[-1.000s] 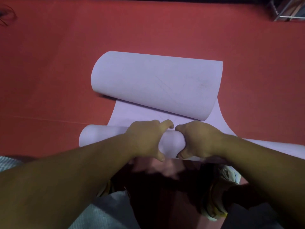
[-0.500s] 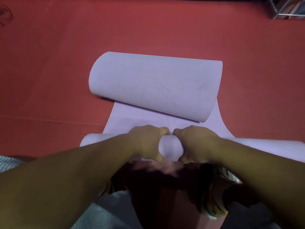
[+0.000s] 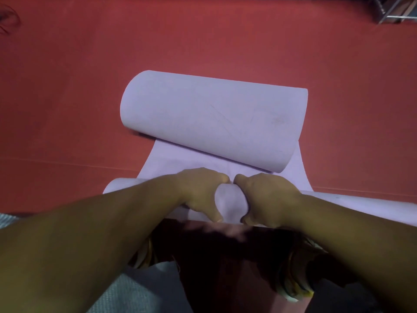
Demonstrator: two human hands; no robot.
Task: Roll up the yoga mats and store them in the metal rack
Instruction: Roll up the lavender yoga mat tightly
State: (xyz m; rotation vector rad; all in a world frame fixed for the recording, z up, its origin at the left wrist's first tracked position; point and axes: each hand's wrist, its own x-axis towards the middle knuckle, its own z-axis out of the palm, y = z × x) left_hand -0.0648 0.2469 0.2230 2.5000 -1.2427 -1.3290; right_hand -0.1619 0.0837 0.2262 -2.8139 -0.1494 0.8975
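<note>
A lilac yoga mat (image 3: 212, 123) lies on the red floor, its far end curled over into a loose, wide roll. The near end is wound into a tight roll (image 3: 230, 202) running left to right in front of me. My left hand (image 3: 200, 193) grips this tight roll just left of its middle, fingers over the top and thumb underneath. My right hand (image 3: 266, 197) grips it the same way just right of the middle, index fingertips almost touching. A short flat stretch of mat separates the two rolls. A corner of the metal rack (image 3: 392, 10) shows at the top right.
Red floor covering (image 3: 67, 98) spreads all around the mat. My knees and shoes (image 3: 291, 288) are below the hands, close to the near roll. A dark scuff (image 3: 6, 21) marks the floor at the top left.
Both hands have pushed the tight roll slightly forward, toward the far curl. The flat stretch between the two rolls has grown shorter.
</note>
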